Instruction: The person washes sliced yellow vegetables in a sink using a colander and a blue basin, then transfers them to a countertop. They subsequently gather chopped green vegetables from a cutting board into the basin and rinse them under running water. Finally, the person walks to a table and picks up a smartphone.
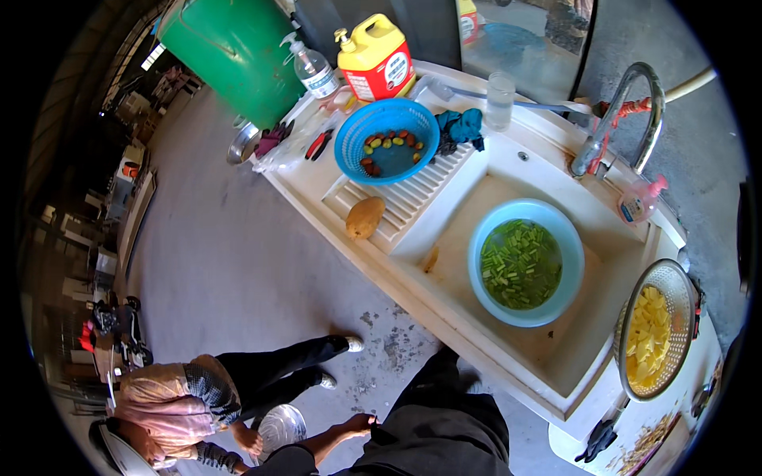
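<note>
My left hand (357, 426) is low in the view beside my dark clothing, its fingers closed. Whatever they hold, if anything, is too small to make out. My right hand is out of view. In front of me, the white sink (444, 230) holds a light blue basin (481, 293) of water with cut green vegetable pieces (520, 266). On the ribbed drainboard (341, 194) stands a blue plastic basket (349, 159) with several small red and yellow-green fruits (389, 141). A brown, rounded tuber-like item (365, 218) lies near the drainboard's front edge.
A metal colander (621, 341) of yellow slices stands at the right, near a curved faucet (655, 103). Bottles, a yellow jug (377, 59) and red-handled pliers (319, 145) sit behind. At lower left, another person (178, 397) holds a metal basin (282, 428).
</note>
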Demonstrator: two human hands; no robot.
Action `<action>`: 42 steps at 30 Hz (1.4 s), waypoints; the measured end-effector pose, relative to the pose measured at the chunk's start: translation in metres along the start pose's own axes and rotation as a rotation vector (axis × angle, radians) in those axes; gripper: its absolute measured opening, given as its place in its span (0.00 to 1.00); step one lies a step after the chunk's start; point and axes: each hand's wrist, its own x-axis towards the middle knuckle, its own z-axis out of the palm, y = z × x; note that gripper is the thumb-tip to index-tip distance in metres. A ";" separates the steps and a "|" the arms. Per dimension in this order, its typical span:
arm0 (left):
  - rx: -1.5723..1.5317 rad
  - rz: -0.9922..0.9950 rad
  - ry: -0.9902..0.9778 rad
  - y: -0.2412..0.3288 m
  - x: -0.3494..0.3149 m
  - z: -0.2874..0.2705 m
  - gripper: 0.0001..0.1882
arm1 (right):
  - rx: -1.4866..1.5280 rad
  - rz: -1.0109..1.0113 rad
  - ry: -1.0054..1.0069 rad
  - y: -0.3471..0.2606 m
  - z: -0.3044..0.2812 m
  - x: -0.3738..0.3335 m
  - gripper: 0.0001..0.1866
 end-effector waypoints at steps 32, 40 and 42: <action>-0.524 -0.283 0.681 -0.171 0.004 0.117 0.14 | -0.067 -0.171 -0.170 -0.503 0.087 0.184 0.32; -1.747 -0.123 0.659 -0.175 0.028 -0.021 0.15 | -0.748 -0.551 -0.389 -0.730 0.213 0.221 0.30; -1.718 -0.110 0.732 -0.189 0.032 -0.071 0.15 | -0.705 -0.674 -0.475 -0.764 0.239 0.238 0.28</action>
